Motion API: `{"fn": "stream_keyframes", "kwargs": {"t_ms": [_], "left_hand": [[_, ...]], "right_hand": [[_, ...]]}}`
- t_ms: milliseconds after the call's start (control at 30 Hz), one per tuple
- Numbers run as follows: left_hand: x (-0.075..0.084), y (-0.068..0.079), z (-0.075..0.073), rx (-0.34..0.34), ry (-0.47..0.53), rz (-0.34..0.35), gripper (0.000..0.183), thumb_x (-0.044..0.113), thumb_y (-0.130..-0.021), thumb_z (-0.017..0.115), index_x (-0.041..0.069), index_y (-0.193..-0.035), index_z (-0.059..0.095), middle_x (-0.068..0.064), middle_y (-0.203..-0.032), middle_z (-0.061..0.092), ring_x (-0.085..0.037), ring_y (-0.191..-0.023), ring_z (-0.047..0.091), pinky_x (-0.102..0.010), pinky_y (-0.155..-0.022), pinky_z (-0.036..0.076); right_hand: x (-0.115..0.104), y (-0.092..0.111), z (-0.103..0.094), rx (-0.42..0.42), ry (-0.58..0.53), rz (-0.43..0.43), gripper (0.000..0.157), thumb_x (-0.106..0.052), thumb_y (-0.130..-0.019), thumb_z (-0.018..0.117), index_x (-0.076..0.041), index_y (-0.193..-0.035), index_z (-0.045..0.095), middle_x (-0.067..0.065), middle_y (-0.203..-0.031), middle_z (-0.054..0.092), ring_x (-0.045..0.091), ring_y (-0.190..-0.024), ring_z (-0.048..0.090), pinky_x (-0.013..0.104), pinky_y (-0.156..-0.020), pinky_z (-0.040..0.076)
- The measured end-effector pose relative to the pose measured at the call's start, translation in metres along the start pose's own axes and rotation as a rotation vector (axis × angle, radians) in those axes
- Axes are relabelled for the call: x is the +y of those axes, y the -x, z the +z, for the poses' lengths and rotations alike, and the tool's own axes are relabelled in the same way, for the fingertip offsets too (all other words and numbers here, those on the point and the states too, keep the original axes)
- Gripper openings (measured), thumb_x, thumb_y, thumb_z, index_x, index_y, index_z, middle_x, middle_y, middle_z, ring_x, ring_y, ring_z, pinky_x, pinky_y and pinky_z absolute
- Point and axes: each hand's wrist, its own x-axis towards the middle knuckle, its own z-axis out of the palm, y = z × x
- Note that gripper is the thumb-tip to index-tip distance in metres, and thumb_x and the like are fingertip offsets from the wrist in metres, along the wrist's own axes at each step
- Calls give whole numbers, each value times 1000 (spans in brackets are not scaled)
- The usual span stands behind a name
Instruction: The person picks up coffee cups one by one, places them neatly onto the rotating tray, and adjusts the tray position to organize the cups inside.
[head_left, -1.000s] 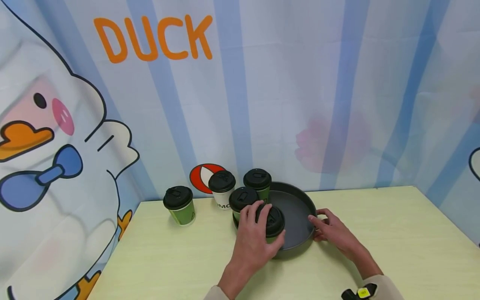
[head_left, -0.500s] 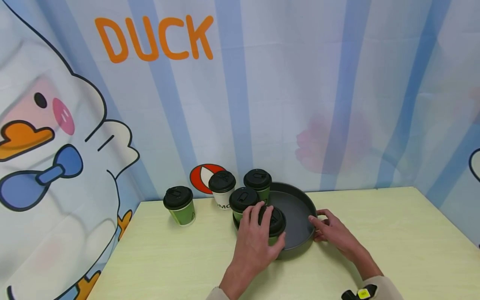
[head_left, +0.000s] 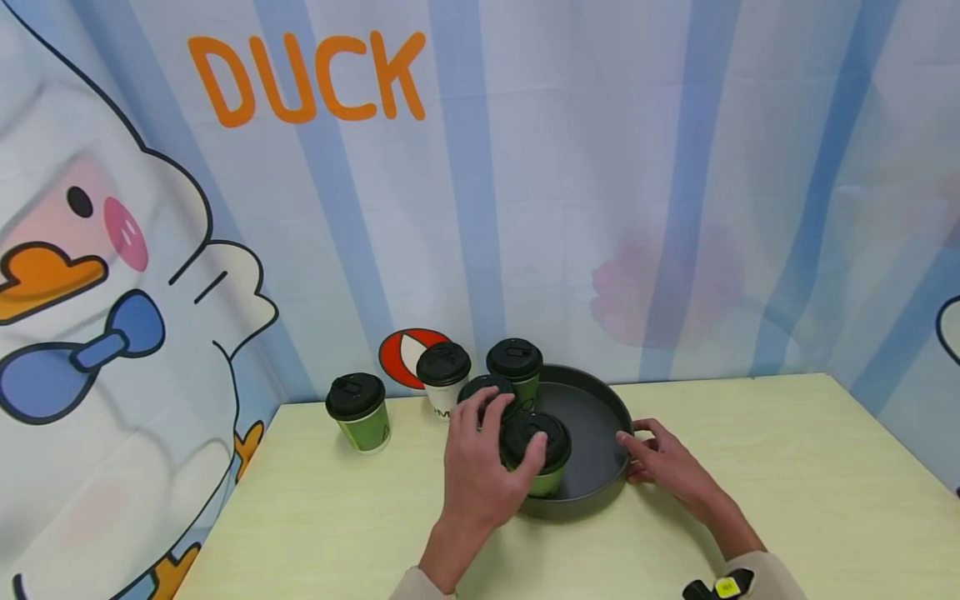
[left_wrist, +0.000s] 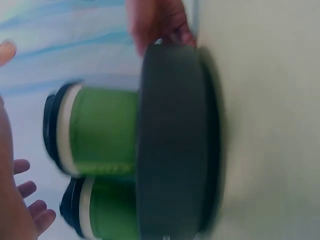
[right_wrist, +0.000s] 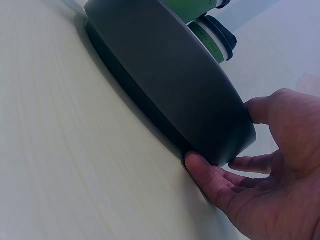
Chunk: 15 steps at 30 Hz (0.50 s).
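A round dark grey pan stands on the table with green paper cups in it, all with black lids. My left hand has its fingers spread beside the nearest cup; in the left wrist view a gap separates the fingers from this cup. Another lidded cup is partly hidden behind those fingers. Farther back in the pan is a third cup. At the pan's right side, my right hand grips its edge, thumb on the wall and fingers below, as the right wrist view shows.
A white cup with a black lid stands behind the pan's left side. Farther left on the pale table is a green lidded cup. A printed duck curtain hangs along the table's back edge.
My left hand has let go of the nearest cup and moved left, its fingers spreading. That cup stays upright in the pan. My right hand keeps its hold on the pan.
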Motion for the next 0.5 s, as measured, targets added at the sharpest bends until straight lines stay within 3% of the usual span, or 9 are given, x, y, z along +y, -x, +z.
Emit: {"fn": "stream_keyframes", "kwargs": {"t_ms": [100, 200, 300, 367, 433, 500], "left_hand": [[-16, -7, -8, 57, 86, -135, 40, 35, -101, 61, 5, -126, 66, -12, -132, 59, -31, -117, 54, -52, -92, 53], [-39, -9, -16, 33, 188, -364, 35, 29, -105, 57, 3, -128, 64, -13, -127, 60, -32, -111, 56, -52, -90, 51], [-62, -6, -19, -81, 317, -624, 37, 28, -107, 53, 1, -131, 63, -15, -126, 63, -33, -107, 61, -49, -90, 53], [-75, -2, -17, -187, 428, -762, 42, 28, -107, 51, -3, -135, 60, -19, -127, 64, -33, -106, 66, -46, -90, 56], [-84, 2, -14, -300, 548, -848, 47, 27, -107, 49, -8, -137, 55, -23, -127, 63, -33, -104, 68, -45, -90, 58], [-92, 7, -11, -393, 669, -891, 49, 25, -106, 48, -13, -137, 52, -25, -124, 62, -31, -102, 69, -43, -89, 60]], "right_hand": [[-1, 0, 0, -3, 0, 0, 68, -37, -108, 58, 6, -152, 30, 24, -116, 58, 27, -92, 67, 40, -84, 59], [-2, 0, 0, 4, 7, 2, 69, -40, -108, 57, 6, -152, 30, 24, -117, 58, 26, -91, 67, 40, -83, 59], [-2, 0, 2, 20, 4, 9, 68, -41, -109, 54, 6, -151, 32, 23, -115, 59, 25, -89, 67, 38, -81, 60], [-2, 0, 2, 30, -5, 8, 67, -41, -110, 51, 8, -151, 32, 21, -111, 61, 23, -87, 67, 36, -80, 60], [-2, 0, 3, 36, -28, 3, 66, -40, -111, 48, 11, -150, 33, 19, -107, 63, 22, -85, 67, 35, -78, 60], [-2, 0, 3, 30, -51, -5, 65, -38, -112, 46, 14, -149, 33, 17, -103, 65, 20, -85, 67, 34, -77, 60]]}}
